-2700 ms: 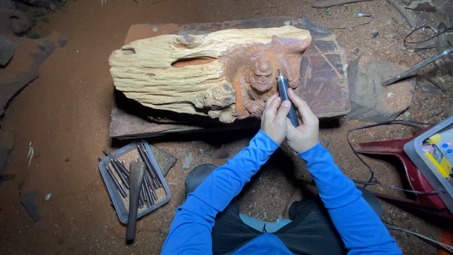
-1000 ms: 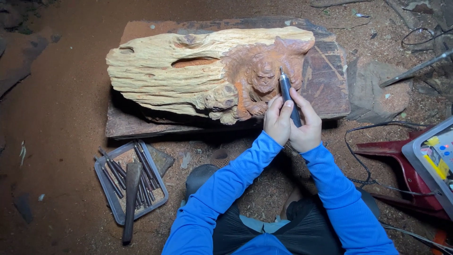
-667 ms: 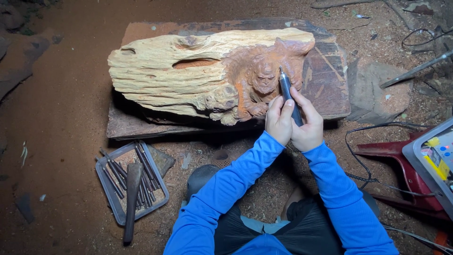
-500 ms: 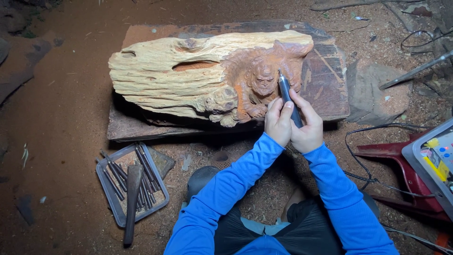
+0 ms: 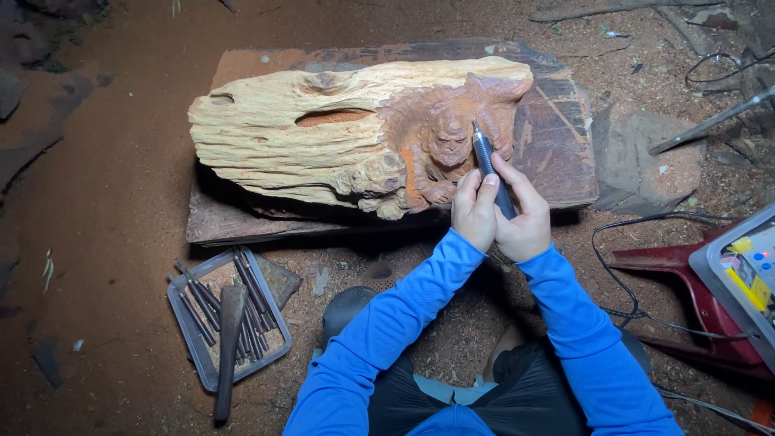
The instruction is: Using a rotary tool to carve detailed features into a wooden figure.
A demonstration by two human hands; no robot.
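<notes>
Nearest to us, our two blue sleeves (image 5: pixel 404 323) rise from our lap toward the wood carving (image 5: pixel 363 137), which we take as our landmark. Left of the sleeves and well below the carving, a shallow grey tray (image 5: pixel 198 343) lies on the red dirt floor (image 5: pixel 105 202), filled with dark metal chisels (image 5: pixel 250 315), and a wooden-handled tool (image 5: pixel 228 339) lies lengthwise across it. To the right of us, well clear of the carving, a dark red plastic stool (image 5: pixel 694 299) carries a grey case (image 5: pixel 735 282), and a black cable (image 5: pixel 638 234) loops over the dirt in front of it. Just below the carving's right end, our hands meet: the left hand (image 5: pixel 475 211) and the right hand (image 5: pixel 526 220) press together, fingers curled closed around a dark pen-shaped rotary tool (image 5: pixel 491 165). The tool slants up and left, and its tip touches the reddish carved figure (image 5: pixel 448 145) at the carving's right end, beside the figure's face. The rest of the carving is pale, weathered wood with a long hollow (image 5: pixel 331 118) in its upper side. It rests on a flat, dark wooden slab (image 5: pixel 557 129) that serves as our worktop. Beyond the slab to the right, a flat stone (image 5: pixel 646 157) lies in the dirt, and a thin metal rod (image 5: pixel 710 121) slants above it.
</notes>
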